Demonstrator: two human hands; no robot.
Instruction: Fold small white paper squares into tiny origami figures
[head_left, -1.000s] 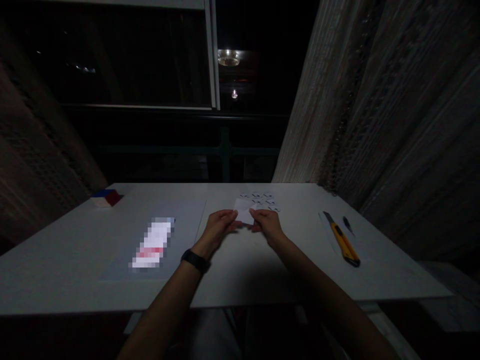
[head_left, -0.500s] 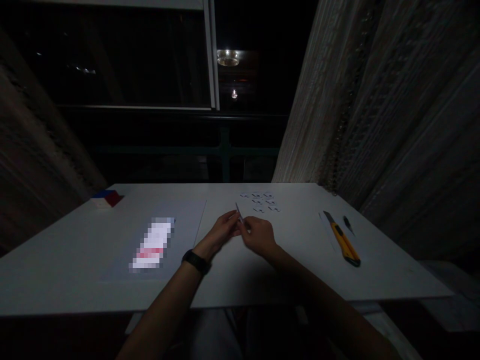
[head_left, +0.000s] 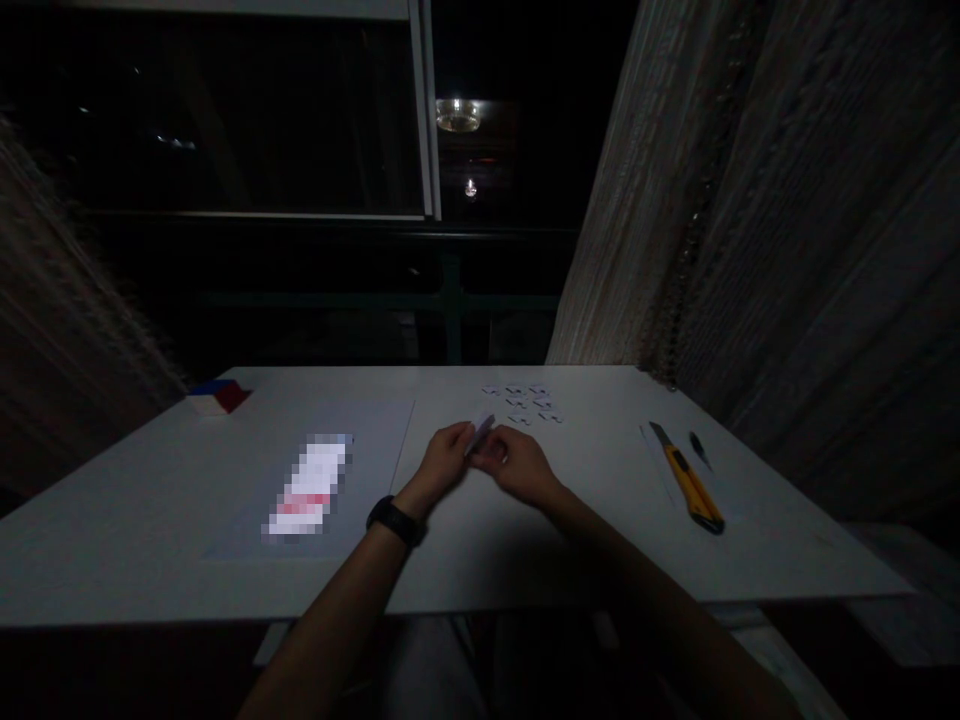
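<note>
Just above mid-frame, the left hand (head_left: pixel 442 462) and right hand (head_left: pixel 519 466) meet, fingertips pinched narrowly on a small paper slip (head_left: pixel 481 430) held just over the white table (head_left: pixel 525 565). In this dim light a slackened pinch could likely drop the slip among the cut paper pieces (head_left: pixel 525 402) just behind it, or a brushing knuckle could scatter them. The yellow utility knife (head_left: pixel 694 487) lies well apart at right.
</note>
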